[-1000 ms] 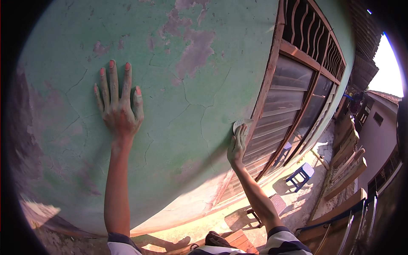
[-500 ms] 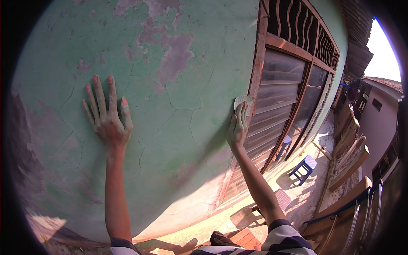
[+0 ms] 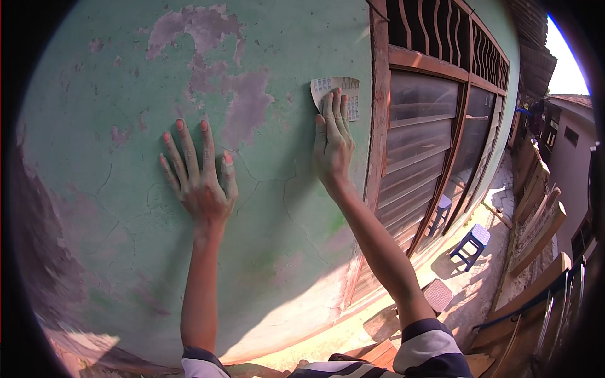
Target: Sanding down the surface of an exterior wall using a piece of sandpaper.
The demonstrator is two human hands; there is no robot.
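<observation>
A green plastered wall (image 3: 126,264) with cracks and purplish patches of peeled paint fills the view. My left hand (image 3: 198,179) lies flat on it with the fingers spread, holding nothing. My right hand (image 3: 333,142) presses a pale sheet of sandpaper (image 3: 343,88) flat against the wall, just left of the brown wooden window frame (image 3: 378,145). The sheet sticks out above and right of my fingertips.
A louvred glass window (image 3: 422,151) with a wooden grille above runs along the wall to the right. On the ground below stand a blue stool (image 3: 471,242), another stool (image 3: 443,208) and a brown seat (image 3: 437,295). Wooden planks (image 3: 535,233) lean at the far right.
My right hand has slid the sandpaper up the wall beside the window frame. The view has shifted, so my left hand, still flat on the wall, now sits nearer the middle.
</observation>
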